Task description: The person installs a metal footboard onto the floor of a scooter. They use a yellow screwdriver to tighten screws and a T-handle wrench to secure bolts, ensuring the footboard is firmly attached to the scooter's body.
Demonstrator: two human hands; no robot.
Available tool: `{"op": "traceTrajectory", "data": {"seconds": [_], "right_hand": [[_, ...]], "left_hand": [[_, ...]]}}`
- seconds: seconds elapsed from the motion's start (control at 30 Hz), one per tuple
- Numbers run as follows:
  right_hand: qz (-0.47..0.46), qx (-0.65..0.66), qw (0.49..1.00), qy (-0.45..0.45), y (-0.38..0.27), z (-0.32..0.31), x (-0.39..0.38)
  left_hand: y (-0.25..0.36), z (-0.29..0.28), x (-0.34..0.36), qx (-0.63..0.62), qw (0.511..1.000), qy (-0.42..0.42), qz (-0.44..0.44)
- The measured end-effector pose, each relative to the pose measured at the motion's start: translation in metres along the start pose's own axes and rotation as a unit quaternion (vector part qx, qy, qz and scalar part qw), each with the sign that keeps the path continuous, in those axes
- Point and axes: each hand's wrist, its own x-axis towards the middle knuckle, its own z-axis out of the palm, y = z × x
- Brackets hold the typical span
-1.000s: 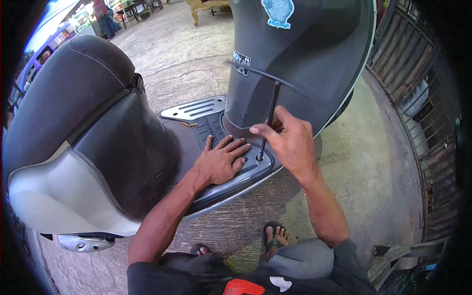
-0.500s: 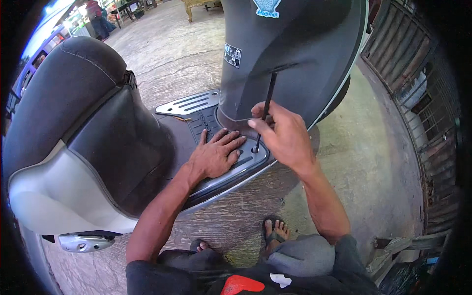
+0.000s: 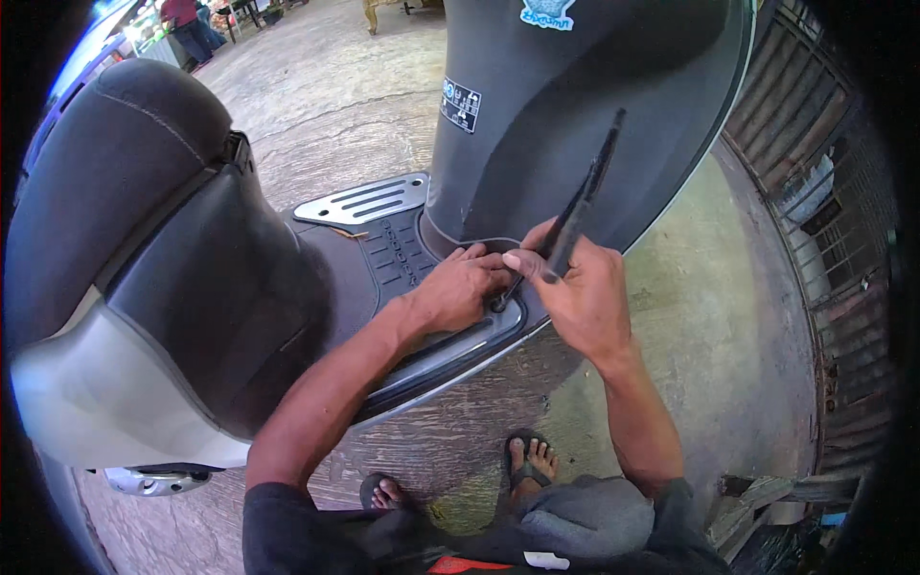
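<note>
A scooter's dark floorboard [image 3: 388, 259] carries two slotted metal foot plates, the far plate [image 3: 398, 192] and the near plate [image 3: 465, 337]. My right hand [image 3: 585, 292] is closed around a black T-handle wrench [image 3: 606, 158]. The wrench leans to the upper right, its crossbar blurred by motion and its lower end at the front corner of the near plate. My left hand [image 3: 455, 292] is closed, with curled fingers against the lower shaft. Its thumb and the exact grip are hidden. The fastener under the wrench tip cannot be made out.
The scooter's seat [image 3: 158, 105] and pale side panel [image 3: 115, 383] stand at left. Its tall grey front shield [image 3: 546, 144] rises ahead. At right are a metal gate [image 3: 815, 192] and a wooden frame [image 3: 767, 508]. A person [image 3: 187, 29] stands far back left.
My left hand has gone from lying spread on the near plate to curling at the wrench's lower end. The wrench has tipped from nearly upright toward the right, and my right hand sits slightly further right.
</note>
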Motion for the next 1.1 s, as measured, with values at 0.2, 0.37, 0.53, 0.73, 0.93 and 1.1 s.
{"op": "traceTrajectory", "data": {"seconds": [0.2,0.37,0.53,0.73,0.93,1.1], "right_hand": [[-0.051,0.053,0.997,-0.029,0.011,0.004,0.003],[-0.044,0.033,0.997,-0.046,0.005,-0.001,0.007],[-0.014,0.064,0.998,0.014,-0.003,-0.021,0.003],[-0.008,0.075,0.997,0.014,0.008,-0.016,-0.003],[0.005,0.032,0.999,-0.035,0.013,-0.001,-0.001],[-0.029,-0.001,0.999,-0.038,0.012,0.004,0.002]], "left_hand": [[-0.001,-0.001,-0.004,0.094,0.993,0.010,0.073],[-0.008,-0.001,-0.006,0.071,0.994,0.034,0.073],[-0.003,-0.013,-0.009,0.043,0.998,-0.029,0.038],[-0.007,-0.008,-0.007,0.012,0.999,-0.004,0.049],[-0.012,-0.017,-0.010,-0.067,0.997,-0.047,-0.003],[0.020,-0.030,-0.026,-0.028,0.992,-0.116,-0.052]]}}
